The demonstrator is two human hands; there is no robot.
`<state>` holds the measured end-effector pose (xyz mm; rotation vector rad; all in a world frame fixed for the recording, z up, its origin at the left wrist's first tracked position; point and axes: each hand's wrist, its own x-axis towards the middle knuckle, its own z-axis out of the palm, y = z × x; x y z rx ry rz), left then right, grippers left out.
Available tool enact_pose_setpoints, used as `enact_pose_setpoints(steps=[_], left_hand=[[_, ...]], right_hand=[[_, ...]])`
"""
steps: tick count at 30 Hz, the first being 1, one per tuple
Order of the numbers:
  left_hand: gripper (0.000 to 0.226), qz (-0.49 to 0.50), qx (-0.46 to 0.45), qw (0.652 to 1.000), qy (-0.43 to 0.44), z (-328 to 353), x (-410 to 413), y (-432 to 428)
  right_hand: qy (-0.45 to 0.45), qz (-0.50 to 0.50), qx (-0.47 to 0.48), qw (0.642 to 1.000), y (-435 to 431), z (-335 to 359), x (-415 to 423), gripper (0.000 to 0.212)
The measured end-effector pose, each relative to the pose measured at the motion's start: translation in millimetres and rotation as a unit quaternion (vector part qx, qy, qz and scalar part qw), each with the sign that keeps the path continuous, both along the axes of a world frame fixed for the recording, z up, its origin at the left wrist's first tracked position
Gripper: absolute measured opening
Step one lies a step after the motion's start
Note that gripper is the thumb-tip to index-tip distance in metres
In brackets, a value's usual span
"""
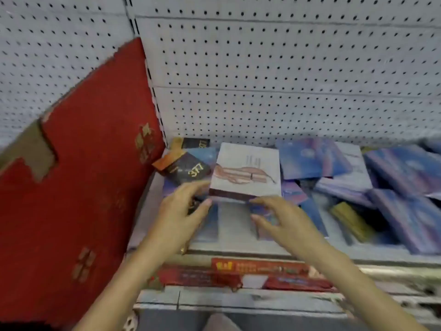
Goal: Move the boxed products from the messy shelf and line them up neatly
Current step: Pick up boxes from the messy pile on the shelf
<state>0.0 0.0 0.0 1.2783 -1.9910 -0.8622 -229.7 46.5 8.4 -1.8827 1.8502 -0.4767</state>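
Observation:
A white box with a feather picture point(247, 170) lies on top of the pile on the shelf point(238, 249). My left hand point(183, 211) is just at its near left corner, fingers spread and relaxed, fingertips close to the box edge. My right hand point(281, 218) hovers in front of its near right corner, fingers extended, holding nothing. Several blue and purple boxes point(405, 177) lie jumbled to the right. A black box with an orange flap point(183, 167) lies to the left of the white box. The picture is blurred, so contact with the box is unclear.
A large red carton with torn patches point(90, 187) leans at the left against the pegboard back wall point(286, 68). A yellow-green box point(350, 220) lies among the blue ones. Red packages point(250, 275) fill the shelf below.

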Motion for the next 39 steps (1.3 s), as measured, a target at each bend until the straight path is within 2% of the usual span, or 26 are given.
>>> enact_pose_setpoints(steps=[1,2,4,7,9,11,14,16,22,26,29,34,39], left_hand=[[0.039,0.006,-0.046,0.998,-0.036,-1.2,-2.0,-14.1],[0.041,0.015,-0.079,0.990,-0.112,2.7,-4.5,-23.4],[0.045,0.044,-0.109,0.976,-0.182,4.8,-4.6,-40.7],[0.052,0.050,-0.058,0.980,-0.186,-11.1,-2.3,-46.0],[0.055,0.057,-0.062,0.970,-0.227,-22.6,4.1,-59.7],[0.057,0.059,-0.057,0.961,-0.265,-32.5,9.5,-71.3],[0.060,0.066,0.001,0.950,-0.305,-45.9,13.5,-81.8],[0.061,0.071,0.027,0.950,-0.302,-52.2,14.1,-88.1],[0.059,0.073,0.013,0.962,-0.261,-64.9,18.6,-88.0],[0.067,0.077,0.013,0.967,-0.241,-65.4,17.2,-86.5],[0.069,0.090,0.023,0.971,-0.219,-62.4,14.4,-85.3],[0.071,0.095,0.041,0.971,-0.217,-60.5,10.0,-83.2],[0.075,0.089,0.063,0.977,-0.182,-53.8,0.7,-79.4]], right_hand=[[0.009,0.005,-0.028,1.000,-11.7,-7.5,-2.1,0.032],[0.019,-0.002,-0.037,0.999,-19.1,-7.5,-1.2,0.031],[0.029,-0.040,-0.049,0.998,-33.8,-10.3,-4.0,0.033],[0.029,-0.095,-0.065,0.993,-45.6,-23.8,-7.9,0.038],[0.026,-0.148,-0.054,0.987,-54.8,-27.8,-12.0,0.045],[-0.002,-0.193,-0.034,0.981,-63.1,-34.7,-13.4,0.057],[-0.020,-0.252,0.003,0.967,-71.4,-44.5,-11.1,0.081],[-0.001,-0.278,0.011,0.961,-74.9,-48.7,-7.7,0.090],[0.019,-0.361,-0.044,0.931,-64.7,-62.6,7.6,0.095],[0.003,-0.384,-0.014,0.923,-66.6,-66.3,6.2,0.085],[-0.028,-0.393,-0.031,0.919,-68.6,-65.5,6.7,0.076],[-0.136,-0.364,-0.116,0.914,-62.7,-66.0,14.9,0.066],[-0.299,-0.345,-0.156,0.876,-52.4,-57.4,18.0,0.060]])
